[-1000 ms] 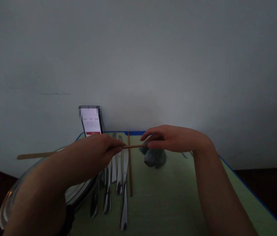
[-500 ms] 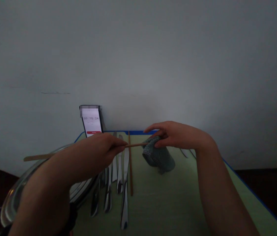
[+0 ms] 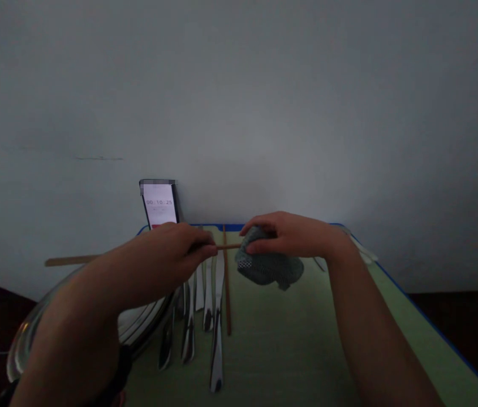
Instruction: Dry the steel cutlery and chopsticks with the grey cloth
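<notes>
Wall: plain pale grey, dim, behind a pale green tabletop [image 3: 289, 345] with a blue edge.
Held stick: a thin brown wooden stick [image 3: 229, 246], roughly level above the table, spanning the gap between the hands; its right part is hidden in the cloth.
Left hand [image 3: 185, 246]: thumb and fingers pinch the stick near the gap.
Right hand [image 3: 287, 233]: thumb and fingers press together on a crumpled grey-green mesh cloth [image 3: 268, 268], whose loose part hangs below.
Beneath: a second brown wooden stick [image 3: 228, 299] lies beside a row of shiny metal knives [image 3: 216, 356].
Good handling: a firm left pinch should stop the wood rolling; even, light right-hand pressure would likely suit it best, as hard squeezing could flex it.
Watch: the hanging cloth could snag the second stick if lowered.
</notes>
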The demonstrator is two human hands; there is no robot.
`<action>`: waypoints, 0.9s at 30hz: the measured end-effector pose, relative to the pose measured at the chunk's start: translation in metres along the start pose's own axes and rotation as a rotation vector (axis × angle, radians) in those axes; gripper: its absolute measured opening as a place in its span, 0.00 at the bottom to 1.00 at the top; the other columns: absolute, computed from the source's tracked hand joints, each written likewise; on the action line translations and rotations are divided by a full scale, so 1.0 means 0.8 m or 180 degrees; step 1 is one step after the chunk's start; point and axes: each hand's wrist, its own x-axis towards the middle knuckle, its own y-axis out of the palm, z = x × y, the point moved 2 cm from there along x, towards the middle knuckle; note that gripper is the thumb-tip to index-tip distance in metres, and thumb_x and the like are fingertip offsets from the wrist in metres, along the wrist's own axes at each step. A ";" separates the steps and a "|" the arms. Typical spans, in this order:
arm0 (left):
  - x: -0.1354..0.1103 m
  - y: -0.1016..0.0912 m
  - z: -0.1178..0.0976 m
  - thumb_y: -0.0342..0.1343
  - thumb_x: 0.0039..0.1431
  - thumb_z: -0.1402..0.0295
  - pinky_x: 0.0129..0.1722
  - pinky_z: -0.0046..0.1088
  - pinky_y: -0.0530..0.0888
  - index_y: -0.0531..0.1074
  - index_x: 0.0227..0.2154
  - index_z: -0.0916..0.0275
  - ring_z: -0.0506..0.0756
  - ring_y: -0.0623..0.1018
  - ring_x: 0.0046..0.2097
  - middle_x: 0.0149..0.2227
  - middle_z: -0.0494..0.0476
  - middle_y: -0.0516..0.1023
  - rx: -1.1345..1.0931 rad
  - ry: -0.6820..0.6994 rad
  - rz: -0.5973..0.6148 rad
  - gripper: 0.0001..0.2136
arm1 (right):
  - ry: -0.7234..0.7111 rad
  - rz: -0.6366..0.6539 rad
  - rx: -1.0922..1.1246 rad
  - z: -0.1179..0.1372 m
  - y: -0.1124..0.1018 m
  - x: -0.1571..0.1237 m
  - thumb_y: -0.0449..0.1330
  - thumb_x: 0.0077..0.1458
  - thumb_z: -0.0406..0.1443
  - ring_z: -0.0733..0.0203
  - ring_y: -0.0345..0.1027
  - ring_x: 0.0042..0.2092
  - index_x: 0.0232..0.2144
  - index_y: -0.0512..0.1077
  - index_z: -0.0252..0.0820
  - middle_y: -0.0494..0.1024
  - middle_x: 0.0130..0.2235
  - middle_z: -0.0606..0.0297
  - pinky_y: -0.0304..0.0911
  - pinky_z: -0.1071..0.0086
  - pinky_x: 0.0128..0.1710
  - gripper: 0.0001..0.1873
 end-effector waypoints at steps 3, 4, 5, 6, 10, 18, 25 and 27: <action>0.001 -0.005 -0.004 0.45 0.58 0.58 0.26 0.26 0.65 0.75 0.33 0.60 0.52 0.72 0.27 0.26 0.54 0.76 0.0054 0.0071 0.0105 0.16 | 0.0129 -0.0090 -0.0082 -0.006 -0.005 -0.003 0.48 0.55 0.51 0.65 0.64 0.29 0.28 0.70 0.39 0.73 0.28 0.64 0.56 0.72 0.27 0.22; 0.002 -0.006 -0.005 0.44 0.58 0.58 0.27 0.27 0.66 0.75 0.34 0.61 0.53 0.72 0.27 0.27 0.54 0.76 0.0036 0.0062 0.0075 0.16 | 0.0138 -0.0193 -0.0039 -0.008 -0.006 -0.003 0.48 0.55 0.52 0.66 0.62 0.27 0.26 0.69 0.39 0.71 0.26 0.66 0.54 0.72 0.25 0.23; 0.003 -0.007 -0.005 0.44 0.59 0.58 0.28 0.27 0.66 0.75 0.34 0.61 0.53 0.72 0.27 0.26 0.54 0.76 0.0021 0.0051 0.0038 0.17 | 0.0129 -0.0339 0.0040 -0.009 -0.009 -0.004 0.48 0.54 0.52 0.67 0.60 0.26 0.25 0.68 0.39 0.69 0.24 0.68 0.53 0.72 0.25 0.23; 0.005 -0.007 -0.006 0.43 0.59 0.58 0.28 0.27 0.66 0.74 0.34 0.61 0.53 0.72 0.27 0.26 0.54 0.76 0.0004 0.0053 0.0003 0.17 | 0.0113 -0.0515 0.0147 -0.010 -0.010 -0.004 0.49 0.54 0.52 0.68 0.59 0.25 0.25 0.68 0.40 0.68 0.23 0.69 0.52 0.73 0.24 0.23; 0.012 -0.008 -0.011 0.42 0.60 0.60 0.30 0.26 0.66 0.73 0.34 0.62 0.52 0.72 0.29 0.27 0.52 0.75 -0.0194 0.0159 -0.0186 0.16 | 0.0068 -0.1525 0.0755 -0.014 -0.017 -0.001 0.50 0.53 0.52 0.69 0.57 0.25 0.26 0.68 0.40 0.65 0.23 0.70 0.51 0.74 0.23 0.22; 0.025 0.001 -0.036 0.41 0.61 0.62 0.25 0.25 0.64 0.70 0.31 0.64 0.50 0.71 0.25 0.25 0.53 0.73 -0.0346 0.0000 -0.0798 0.16 | -0.0008 -0.3208 0.2389 -0.014 -0.007 0.028 0.43 0.55 0.55 0.64 0.65 0.32 0.44 0.64 0.44 0.71 0.33 0.65 0.59 0.72 0.26 0.27; 0.041 0.035 -0.043 0.39 0.58 0.69 0.21 0.24 0.66 0.69 0.25 0.64 0.50 0.73 0.21 0.19 0.52 0.73 -0.0716 -0.0232 -0.0033 0.14 | 0.0239 -0.3027 0.3098 -0.012 0.023 0.058 0.34 0.55 0.55 0.61 0.68 0.35 0.47 0.62 0.38 0.73 0.37 0.56 0.63 0.69 0.28 0.33; 0.036 0.039 -0.042 0.39 0.59 0.68 0.20 0.22 0.66 0.69 0.26 0.64 0.49 0.72 0.19 0.19 0.51 0.73 -0.0915 -0.0198 0.0339 0.14 | 0.0213 -0.3080 0.2902 -0.021 0.022 0.059 0.36 0.54 0.57 0.61 0.67 0.34 0.45 0.63 0.41 0.73 0.34 0.58 0.62 0.69 0.29 0.32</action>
